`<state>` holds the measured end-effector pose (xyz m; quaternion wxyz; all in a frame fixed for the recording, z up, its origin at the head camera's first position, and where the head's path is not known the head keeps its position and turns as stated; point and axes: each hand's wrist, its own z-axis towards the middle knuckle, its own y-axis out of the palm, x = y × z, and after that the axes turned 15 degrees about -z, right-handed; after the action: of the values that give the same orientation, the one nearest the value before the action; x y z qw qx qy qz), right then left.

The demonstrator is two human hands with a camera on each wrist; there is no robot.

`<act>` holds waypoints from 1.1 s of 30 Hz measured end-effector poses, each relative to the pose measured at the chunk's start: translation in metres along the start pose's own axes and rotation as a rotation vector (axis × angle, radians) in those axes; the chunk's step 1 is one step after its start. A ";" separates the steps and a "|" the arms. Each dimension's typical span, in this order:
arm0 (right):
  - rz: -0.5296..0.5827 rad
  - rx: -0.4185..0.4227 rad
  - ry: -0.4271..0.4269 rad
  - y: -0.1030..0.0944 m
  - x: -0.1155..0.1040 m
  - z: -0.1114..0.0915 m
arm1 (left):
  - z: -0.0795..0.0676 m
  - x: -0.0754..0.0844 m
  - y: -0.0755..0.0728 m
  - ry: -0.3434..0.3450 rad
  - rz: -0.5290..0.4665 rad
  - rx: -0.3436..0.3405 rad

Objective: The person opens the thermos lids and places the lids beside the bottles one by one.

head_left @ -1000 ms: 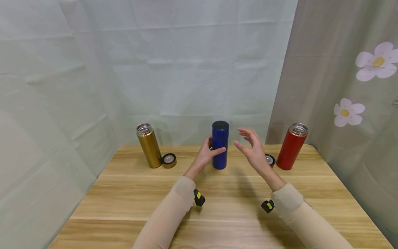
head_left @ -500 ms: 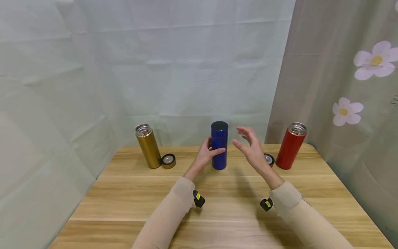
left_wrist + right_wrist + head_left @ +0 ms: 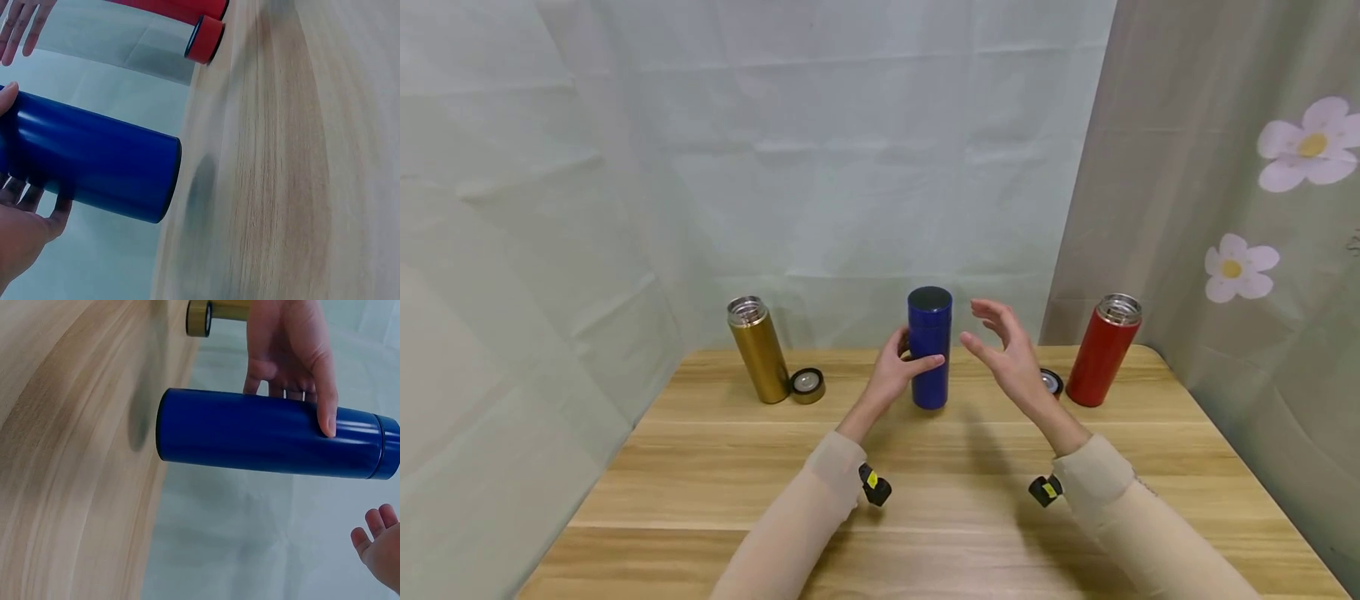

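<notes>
My left hand [image 3: 897, 367] grips a blue thermos bottle [image 3: 930, 333] around its body, thumb across the front and fingers behind. The bottle stands nearly upright with its lid on, and its base hangs a little above the table, apart from its shadow in the left wrist view. To its right, my right hand [image 3: 1011, 358] is held up with fingers spread and slightly bent, touching nothing. In the right wrist view, the right fingers [image 3: 377, 528] are apart from the bottle's lid [image 3: 389, 449].
On the wooden table [image 3: 925, 533], an uncapped gold bottle [image 3: 762, 358] stands at the left beside its lid [image 3: 807, 387]. At the right, an uncapped red bottle [image 3: 1102, 358] stands beside its lid [image 3: 205, 40], partly behind my right wrist in the head view. Curtains hang behind.
The blue thermos bottle, still in my left hand, has risen very slightly. My right hand has also shifted up a little, staying open beside it.
</notes>
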<state>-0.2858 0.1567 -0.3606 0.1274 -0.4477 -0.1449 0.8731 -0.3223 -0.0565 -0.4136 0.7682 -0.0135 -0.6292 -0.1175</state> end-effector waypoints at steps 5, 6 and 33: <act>-0.005 -0.034 -0.011 -0.008 -0.006 -0.001 | -0.008 0.008 -0.002 0.023 0.012 -0.041; -0.011 -0.045 -0.011 -0.009 -0.007 -0.001 | -0.009 0.011 -0.003 0.027 0.019 -0.055; -0.095 -0.215 0.014 -0.020 -0.028 -0.009 | -0.039 0.031 0.004 -0.031 0.089 -0.235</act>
<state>-0.2610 0.1668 -0.3378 0.1207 -0.4574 -0.2579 0.8424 -0.2782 -0.0642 -0.3908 0.7561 -0.1329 -0.6215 -0.1562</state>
